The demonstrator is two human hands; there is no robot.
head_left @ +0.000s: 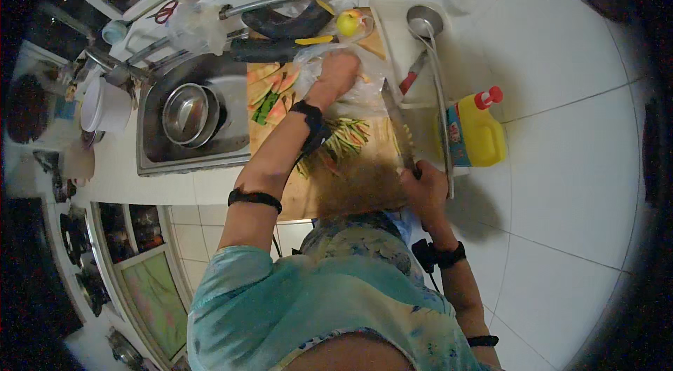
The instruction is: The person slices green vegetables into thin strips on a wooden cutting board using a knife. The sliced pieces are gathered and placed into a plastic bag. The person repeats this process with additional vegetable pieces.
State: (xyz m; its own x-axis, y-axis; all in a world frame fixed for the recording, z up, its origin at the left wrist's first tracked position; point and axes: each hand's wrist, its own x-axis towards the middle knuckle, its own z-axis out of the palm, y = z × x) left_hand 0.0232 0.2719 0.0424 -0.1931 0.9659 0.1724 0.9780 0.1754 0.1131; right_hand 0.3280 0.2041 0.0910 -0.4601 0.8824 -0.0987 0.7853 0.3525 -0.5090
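My right hand (425, 192) grips the dark handle of a kitchen knife (398, 122), its blade pointing away along the right side of the wooden cutting board (315, 196). Reaching to the far part of the board, my left hand (340, 71) is curled down on a clear plastic bag (371, 96); its fingertips and whatever they hold are hidden. Thin green-and-pale strips (347, 138) lie heaped on the board between my hands. Larger peel-like pieces (270, 91), green and pinkish, are at its left edge. Small pale bits lie beside the blade.
A steel sink (242, 136) with metal bowls (188, 115) adjoins the board on the left. Behind are a dark pan-like thing (287, 24), a yellow-handled tool (314, 40) and a yellow-red fruit (348, 23). To the right stand a ladle (425, 21) and a yellow pump bottle (485, 134).
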